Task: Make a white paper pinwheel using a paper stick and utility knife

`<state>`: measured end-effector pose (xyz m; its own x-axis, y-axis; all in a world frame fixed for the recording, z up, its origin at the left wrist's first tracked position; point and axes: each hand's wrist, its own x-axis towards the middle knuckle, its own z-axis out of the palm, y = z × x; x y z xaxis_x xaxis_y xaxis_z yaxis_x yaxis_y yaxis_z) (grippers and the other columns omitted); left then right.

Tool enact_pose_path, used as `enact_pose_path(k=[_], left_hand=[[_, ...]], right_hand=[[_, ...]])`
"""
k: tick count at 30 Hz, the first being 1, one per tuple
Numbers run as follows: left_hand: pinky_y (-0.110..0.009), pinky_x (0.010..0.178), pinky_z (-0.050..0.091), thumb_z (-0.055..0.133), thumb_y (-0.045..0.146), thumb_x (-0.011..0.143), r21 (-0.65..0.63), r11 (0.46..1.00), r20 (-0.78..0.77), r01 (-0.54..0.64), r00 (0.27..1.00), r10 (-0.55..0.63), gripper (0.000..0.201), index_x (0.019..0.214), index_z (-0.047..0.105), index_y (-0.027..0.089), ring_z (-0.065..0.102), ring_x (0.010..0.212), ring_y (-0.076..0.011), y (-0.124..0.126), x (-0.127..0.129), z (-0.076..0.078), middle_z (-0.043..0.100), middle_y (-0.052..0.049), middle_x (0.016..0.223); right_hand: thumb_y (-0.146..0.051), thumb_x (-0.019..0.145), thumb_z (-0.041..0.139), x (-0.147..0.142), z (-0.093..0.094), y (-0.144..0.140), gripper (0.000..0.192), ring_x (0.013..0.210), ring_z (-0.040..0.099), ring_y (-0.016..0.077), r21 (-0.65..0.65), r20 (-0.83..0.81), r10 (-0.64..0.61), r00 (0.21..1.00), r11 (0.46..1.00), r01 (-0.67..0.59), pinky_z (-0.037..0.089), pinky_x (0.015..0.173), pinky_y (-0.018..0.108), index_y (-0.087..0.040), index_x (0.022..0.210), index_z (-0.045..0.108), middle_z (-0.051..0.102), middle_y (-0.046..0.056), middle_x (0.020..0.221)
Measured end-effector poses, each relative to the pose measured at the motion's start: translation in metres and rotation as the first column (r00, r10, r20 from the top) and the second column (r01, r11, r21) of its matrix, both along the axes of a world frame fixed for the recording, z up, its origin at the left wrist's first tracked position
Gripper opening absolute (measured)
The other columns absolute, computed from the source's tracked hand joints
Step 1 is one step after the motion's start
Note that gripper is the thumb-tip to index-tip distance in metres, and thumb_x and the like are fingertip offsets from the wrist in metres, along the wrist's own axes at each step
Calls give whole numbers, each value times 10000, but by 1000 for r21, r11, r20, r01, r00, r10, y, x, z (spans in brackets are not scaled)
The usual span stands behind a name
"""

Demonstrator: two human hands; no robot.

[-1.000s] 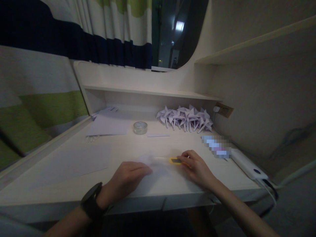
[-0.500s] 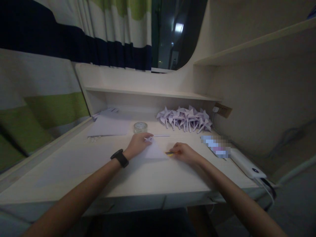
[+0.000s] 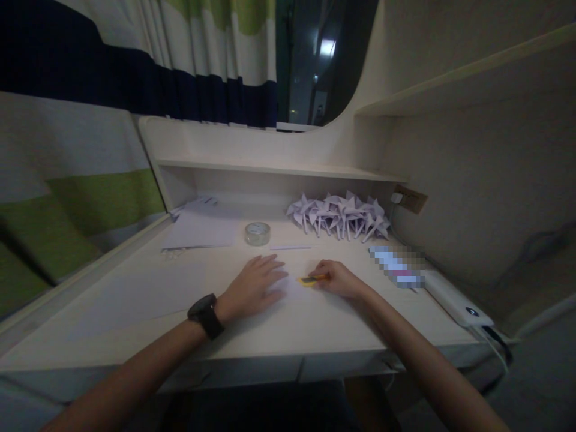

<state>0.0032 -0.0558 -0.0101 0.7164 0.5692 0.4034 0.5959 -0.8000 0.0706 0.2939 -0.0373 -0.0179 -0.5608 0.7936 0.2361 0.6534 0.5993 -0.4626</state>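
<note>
My left hand [image 3: 255, 287], with a dark watch on its wrist, lies flat with its fingers spread on a piece of white paper [image 3: 293, 295]. The hand hides much of that sheet, and its edges blend into the pale desk. Closed around a small yellow-and-black utility knife [image 3: 311, 279], my right hand [image 3: 336, 278] rests just right of the paper. The knife points left, toward the fingers of my left hand. Behind the hands lie a thin white paper stick [image 3: 290, 247] and a roll of clear tape [image 3: 257, 234].
Several white paper pinwheels [image 3: 339, 215] are heaped at the back right. A stack of white paper [image 3: 202, 225] lies back left, and a larger sheet [image 3: 130, 297] nearer. On the right are a lit phone [image 3: 396, 266] and a white power strip [image 3: 456, 298] with cables.
My left hand has let go of the paper's upper corner and now lies spread flat on it, lower down. The paper lies lower and flatter. My right hand has barely moved.
</note>
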Motion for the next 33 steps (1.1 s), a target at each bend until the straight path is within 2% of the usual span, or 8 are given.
enact_pose_path(k=[3, 6, 12, 17, 21, 26, 29, 33], left_hand=[[-644, 1099, 159, 527, 627, 839, -19, 999, -116, 26, 993, -28, 649, 1382, 463, 277, 219, 1407, -378, -6, 4, 1, 392, -96, 1492], [-693, 1080, 66, 484, 659, 842, 0, 1000, -170, 5, 986, -5, 664, 1395, 450, 293, 143, 1417, -414, -3, 6, -1, 357, -86, 1515], [-623, 1062, 227, 449, 675, 849, -80, 997, -199, -23, 980, 7, 681, 1416, 414, 299, 265, 1367, -407, 11, 7, -3, 473, -98, 1408], [-584, 1052, 261, 421, 663, 869, -48, 998, -208, -43, 978, 32, 651, 1395, 444, 280, 338, 1328, -385, 30, 5, -5, 496, -113, 1367], [-591, 1057, 239, 389, 651, 888, -12, 997, -230, -70, 971, 66, 620, 1362, 485, 264, 334, 1339, -382, 42, 1, -6, 510, -116, 1367], [-615, 1109, 81, 379, 592, 919, 80, 997, -194, -23, 980, 38, 590, 1397, 455, 254, 213, 1411, -365, 38, 8, -3, 445, -97, 1459], [-577, 1129, 83, 338, 545, 954, 46, 997, -185, 62, 981, -52, 530, 1431, 400, 323, 194, 1430, -316, 32, 16, -3, 415, -42, 1489], [-572, 1123, 111, 287, 554, 969, -41, 998, -181, 38, 982, -45, 514, 1430, 394, 353, 222, 1424, -308, 31, 19, -10, 400, -34, 1498]], right_hand=[[-129, 743, 682, -2, 1, -4, 268, 809, 615, 184, -12, -13, -33, 999, 999, 33, 442, 769, 279, -209, 986, 763, 688, 56, 909], [-129, 740, 688, -1, -1, -5, 256, 806, 612, 181, -14, -45, -50, 998, 999, 49, 443, 777, 282, -205, 972, 765, 681, 58, 904], [-190, 768, 692, 2, -5, -2, 221, 828, 605, 183, -18, -54, -9, 999, 1000, 8, 443, 786, 284, -206, 978, 761, 674, 58, 903], [-135, 756, 677, 3, -2, -1, 243, 818, 605, 171, -11, -18, -2, 1000, 1000, 1, 437, 774, 269, -214, 970, 760, 680, 44, 893], [-112, 741, 675, 7, 0, -1, 260, 820, 604, 174, 1, 3, -70, 998, 998, 70, 436, 779, 274, -216, 963, 762, 680, 42, 878], [-102, 733, 672, 8, 1, -1, 261, 846, 609, 185, -3, -7, -86, 996, 996, 86, 440, 803, 286, -199, 958, 763, 689, 54, 890], [-88, 734, 656, 7, 3, -3, 284, 833, 612, 181, -3, -22, -85, 996, 996, 85, 445, 795, 285, -193, 977, 760, 690, 57, 905], [-113, 737, 660, 8, 4, -5, 279, 808, 615, 179, -21, -12, -96, 995, 995, 96, 448, 762, 278, -207, 979, 762, 692, 52, 903]])
